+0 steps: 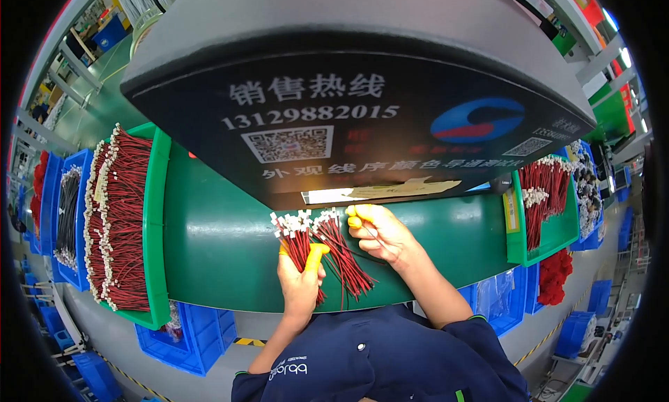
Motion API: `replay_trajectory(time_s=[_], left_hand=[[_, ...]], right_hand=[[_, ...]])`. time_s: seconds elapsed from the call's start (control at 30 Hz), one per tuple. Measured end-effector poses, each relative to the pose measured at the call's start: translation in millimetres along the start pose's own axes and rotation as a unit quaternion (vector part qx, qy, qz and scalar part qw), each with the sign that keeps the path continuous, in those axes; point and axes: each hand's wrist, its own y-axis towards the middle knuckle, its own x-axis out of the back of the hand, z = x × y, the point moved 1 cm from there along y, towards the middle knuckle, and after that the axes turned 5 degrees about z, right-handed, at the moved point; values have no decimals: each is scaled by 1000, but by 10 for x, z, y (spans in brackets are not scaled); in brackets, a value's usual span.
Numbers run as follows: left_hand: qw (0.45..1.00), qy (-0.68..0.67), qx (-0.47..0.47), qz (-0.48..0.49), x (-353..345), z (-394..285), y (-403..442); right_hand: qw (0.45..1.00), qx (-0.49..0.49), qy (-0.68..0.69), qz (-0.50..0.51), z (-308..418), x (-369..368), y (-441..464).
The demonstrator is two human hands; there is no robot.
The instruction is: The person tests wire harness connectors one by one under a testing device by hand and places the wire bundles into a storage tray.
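Note:
My left hand (300,282), with yellow finger covers, is closed around a bundle of red and black wire leads (298,247) with white connectors at the upper ends. Beside it, a second bundle of similar leads (348,266) lies slanted on the green work surface (446,238). My right hand (383,236), also with yellow covers on the fingertips, is closed in a pinch just right of that bundle's connectors. A thin dark wire lead runs from its fingers; the end between the fingertips is hidden.
A large black machine housing (390,144) overhangs the work surface ahead. At left stands a green bin (159,214) full of red leads, at right another green bin (517,245) with leads. Blue bins (226,329) sit below the table edge and farther out on both sides.

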Motion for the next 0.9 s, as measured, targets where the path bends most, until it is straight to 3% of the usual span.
replay_trajectory(time_s=[0.2,0.23,0.27,0.33,0.43,0.47,0.53,0.6,0.67,0.73,0.9], left_hand=[[977,-201,68,28,79,32,67],[965,-245,89,31,86,55,80],[951,-289,110,33,86,69,90],[947,-296,120,33,62,68,94],[946,-298,120,53,-36,93,101],[948,-281,134,58,-61,97,93],[953,-259,155,14,-149,21,71],[954,-268,136,22,-84,69,65],[976,-197,82,34,2,72,71],[980,-191,44,42,46,77,91],[959,-259,106,50,64,30,98]], right_hand=[[1000,25,5,13,-30,-19,-21],[987,31,-154,-31,-21,-85,-62],[947,36,-309,-74,-23,-131,-81],[742,207,-630,-103,-137,-176,-71],[866,223,-447,-15,-311,-224,-48],[927,189,-324,-7,-354,-271,-68],[943,129,-296,-81,-284,-288,-45],[989,84,-112,-41,-163,-166,-6],[998,24,6,-65,-45,-109,5],[998,16,31,-58,-19,-100,6],[995,33,54,-76,-77,-39,67]])
